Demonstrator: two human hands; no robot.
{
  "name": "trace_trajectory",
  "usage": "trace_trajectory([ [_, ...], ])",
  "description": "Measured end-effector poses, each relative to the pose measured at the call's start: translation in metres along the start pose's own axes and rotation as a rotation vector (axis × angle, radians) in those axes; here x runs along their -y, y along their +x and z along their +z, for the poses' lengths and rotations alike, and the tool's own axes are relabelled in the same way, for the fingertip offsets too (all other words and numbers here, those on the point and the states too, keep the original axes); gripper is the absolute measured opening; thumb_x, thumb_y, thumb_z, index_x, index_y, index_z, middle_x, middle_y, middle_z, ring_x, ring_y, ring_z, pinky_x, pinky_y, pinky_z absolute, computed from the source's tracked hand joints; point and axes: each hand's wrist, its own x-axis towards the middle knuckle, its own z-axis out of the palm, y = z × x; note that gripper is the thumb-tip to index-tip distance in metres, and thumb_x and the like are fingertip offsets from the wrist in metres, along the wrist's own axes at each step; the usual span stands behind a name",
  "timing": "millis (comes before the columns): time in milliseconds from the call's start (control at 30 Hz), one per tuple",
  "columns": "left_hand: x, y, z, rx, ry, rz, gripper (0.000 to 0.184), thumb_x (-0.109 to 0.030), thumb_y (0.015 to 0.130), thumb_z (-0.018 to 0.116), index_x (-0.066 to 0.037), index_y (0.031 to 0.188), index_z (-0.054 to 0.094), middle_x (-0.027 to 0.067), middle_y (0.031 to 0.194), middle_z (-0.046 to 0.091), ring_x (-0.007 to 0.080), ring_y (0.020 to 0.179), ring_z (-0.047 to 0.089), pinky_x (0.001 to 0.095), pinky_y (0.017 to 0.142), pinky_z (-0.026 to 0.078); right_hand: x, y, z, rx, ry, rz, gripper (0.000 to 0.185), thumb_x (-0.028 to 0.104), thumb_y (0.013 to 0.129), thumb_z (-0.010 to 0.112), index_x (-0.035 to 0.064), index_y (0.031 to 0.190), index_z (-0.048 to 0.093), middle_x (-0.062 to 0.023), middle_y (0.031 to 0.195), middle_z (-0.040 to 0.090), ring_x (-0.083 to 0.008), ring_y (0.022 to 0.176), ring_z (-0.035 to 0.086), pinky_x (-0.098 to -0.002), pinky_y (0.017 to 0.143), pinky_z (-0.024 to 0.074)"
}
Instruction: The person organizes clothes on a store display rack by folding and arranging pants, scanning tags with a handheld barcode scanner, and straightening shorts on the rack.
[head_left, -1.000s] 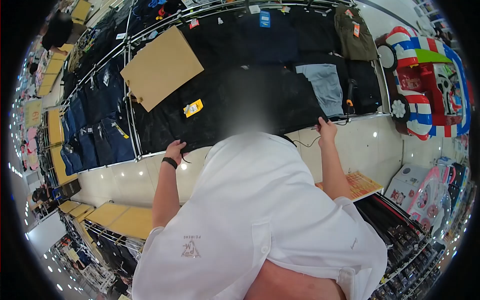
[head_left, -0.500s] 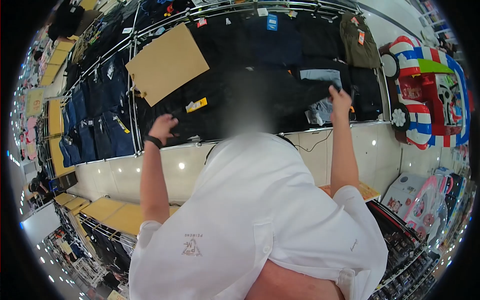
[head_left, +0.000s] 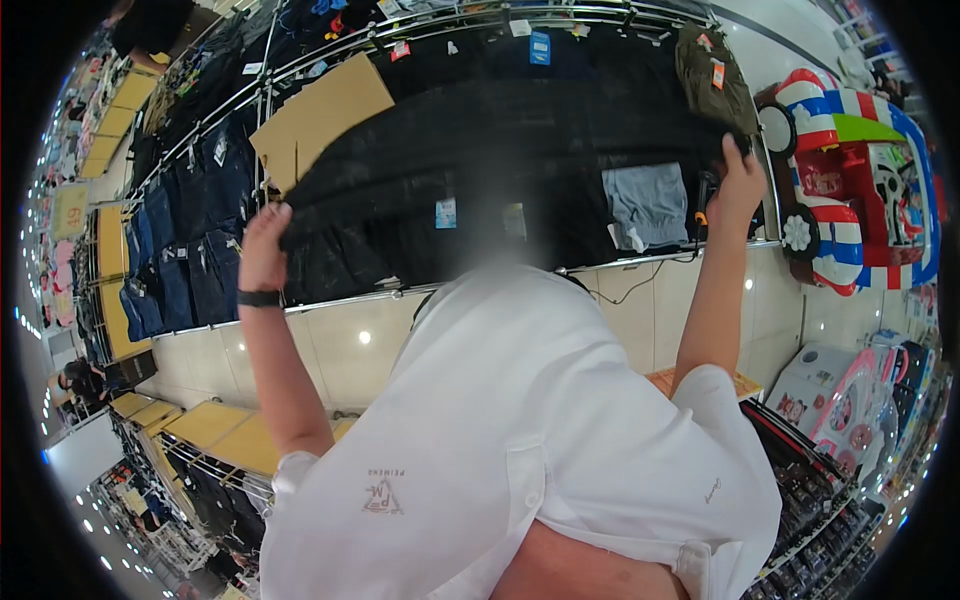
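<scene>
A long black garment [head_left: 400, 140] is stretched in an arc above the clothing rack. Its left end is pinched in my left hand [head_left: 264, 240], the one with a black wristband. Its right end is gripped by my right hand [head_left: 738, 180]. Below the garment, folded black clothes [head_left: 340, 255] and a folded grey garment [head_left: 645, 205] lie on the rack. Behind its left part is a brown cardboard sheet [head_left: 325, 110], partly covered. A blurred patch hides the garment's middle.
The rack's metal rail [head_left: 640, 260] runs along its near edge. Folded jeans [head_left: 190, 250] lie at the left. A toy car [head_left: 850, 180] stands at the right. A person [head_left: 150, 28] is at the upper left.
Both hands have moved apart and away from my body. The black garment has been raised off the pile into an arc, overlapping the cardboard. My left hand, open half a second ago, has closed on it.
</scene>
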Motion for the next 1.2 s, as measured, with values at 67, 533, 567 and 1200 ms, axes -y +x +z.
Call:
trace_trajectory([
  [67,0.044,-0.013,0.011,-0.123,0.082,-0.124,0.009,-0.018,0.095,0.063,-0.010,0.097,0.064,-0.0027,0.094,0.065,0.0095,0.089,0.060,0.0259,0.081,0.046,-0.045,-0.010,-0.036,-0.029,-0.111,0.078,0.017,0.012,0.086,0.074,0.0010,0.098,0.070,-0.0012,0.083,0.067,-0.0098,0.070,0.058,-0.0247,0.063,0.0451],
  [533,0.296,0.013,0.022,-0.043,0.424,-0.383,0.022,-0.021,0.091,0.068,0.000,0.089,0.062,0.0004,0.080,0.057,0.0103,0.073,0.051,0.0309,0.065,0.043,-0.216,-0.058,-0.129,-0.102,-0.410,0.521,0.015,0.010,0.088,0.070,0.0027,0.078,0.062,-0.0008,0.071,0.059,-0.0099,0.058,0.053,-0.0261,0.052,0.0410],
  [567,0.281,0.010,0.025,-0.014,0.454,-0.347,0.021,-0.020,0.090,0.068,0.000,0.087,0.062,-0.0001,0.078,0.056,0.0098,0.072,0.049,0.0309,0.064,0.042,-0.212,-0.058,-0.128,-0.099,-0.409,0.521,0.015,0.010,0.088,0.070,0.0027,0.078,0.062,-0.0008,0.071,0.059,-0.0099,0.058,0.053,-0.0261,0.052,0.0410],
  [1200,0.248,0.065,0.004,-0.066,0.385,-0.497,0.045,-0.037,0.081,0.079,-0.007,0.111,0.064,0.0051,0.090,0.061,0.0149,0.081,0.057,0.0295,0.068,0.048,-0.233,-0.063,-0.141,-0.020,-0.541,0.545,0.049,0.009,0.088,0.068,0.0022,0.134,0.053,-0.0073,0.084,0.063,-0.0127,0.056,0.056,-0.0258,0.049,0.0437],
])
